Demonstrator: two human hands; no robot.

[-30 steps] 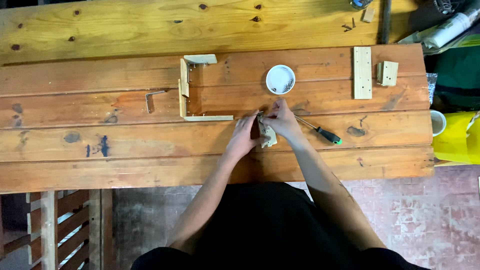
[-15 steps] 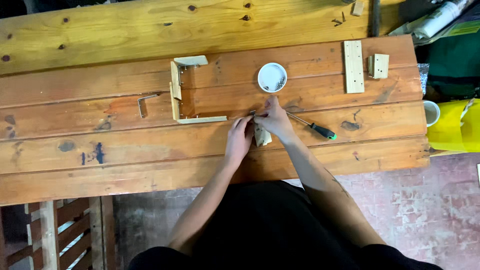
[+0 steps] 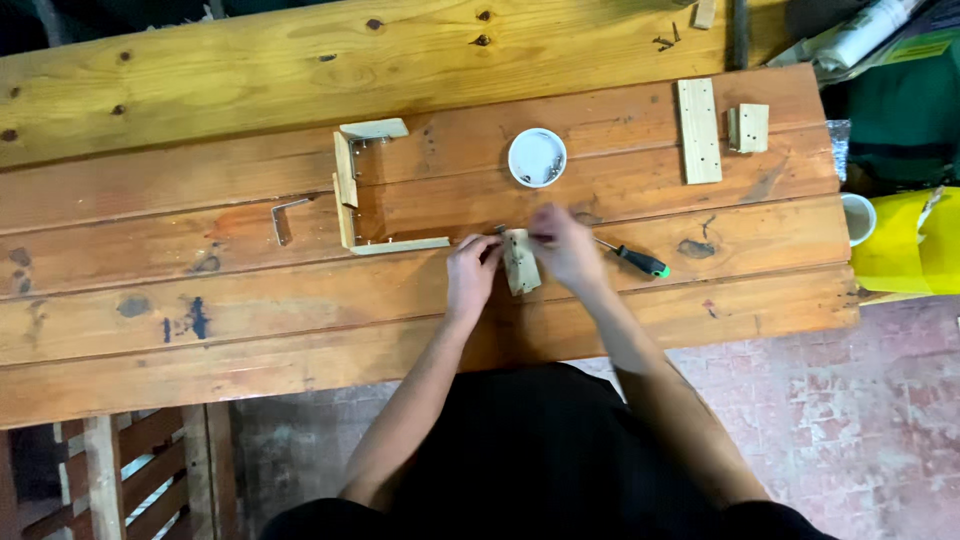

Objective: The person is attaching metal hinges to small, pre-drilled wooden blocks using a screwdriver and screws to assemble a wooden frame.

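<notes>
A small pale wood block point(image 3: 520, 262) lies on the wooden workbench point(image 3: 300, 300). My left hand point(image 3: 470, 272) rests against the block's left side and steadies it. My right hand point(image 3: 565, 245) hovers at its upper right, fingers pinched near the block's top; what they pinch is too small and blurred to tell. A screwdriver with a black and green handle point(image 3: 640, 262) lies just right of my right hand. A white round dish point(image 3: 537, 157) with small screws sits above the hands.
An open frame of pale wood strips point(image 3: 350, 205) lies left of the hands, with a metal bracket point(image 3: 285, 215) beside it. A long strip point(image 3: 698, 130) and a short block point(image 3: 750, 127) lie at the upper right. A yellow container point(image 3: 915, 245) stands beyond the bench's right edge.
My right hand has shifted slightly up and right off the block, so more of the block shows. The left hand stays at the block's left side.
</notes>
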